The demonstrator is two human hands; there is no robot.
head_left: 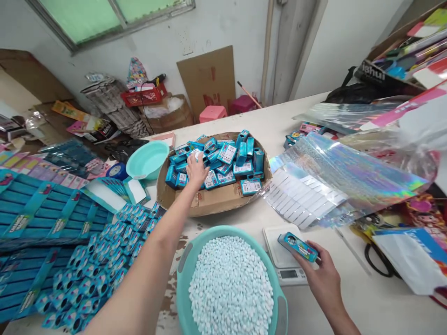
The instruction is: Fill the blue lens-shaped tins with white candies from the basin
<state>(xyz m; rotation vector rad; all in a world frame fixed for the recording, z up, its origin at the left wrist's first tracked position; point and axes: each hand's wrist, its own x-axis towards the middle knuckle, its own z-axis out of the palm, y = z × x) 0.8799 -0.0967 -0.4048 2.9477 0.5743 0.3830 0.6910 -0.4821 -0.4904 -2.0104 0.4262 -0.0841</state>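
Observation:
My left hand (197, 170) reaches into a shallow cardboard tray (216, 203) heaped with small blue boxes (243, 168). Its fingers are closed around a box whose white label partly shows between them; the rest is hidden. My right hand (323, 272) grips another small blue box (298, 245), which lies tilted, with its round opening facing up, above a white kitchen scale (279, 251). Whether that box touches the scale I cannot tell. Between my arms stands a turquoise basin (184, 288) full of small pale candy-like pieces (232, 284).
Rows of blue boxes (101, 265) stand at the left, beside stacked display packs (52, 218). A second turquoise bowl (148, 158) sits behind them. Shiny plastic sheets (349, 167), white label strips (303, 197) and scissors (379, 263) cover the right side.

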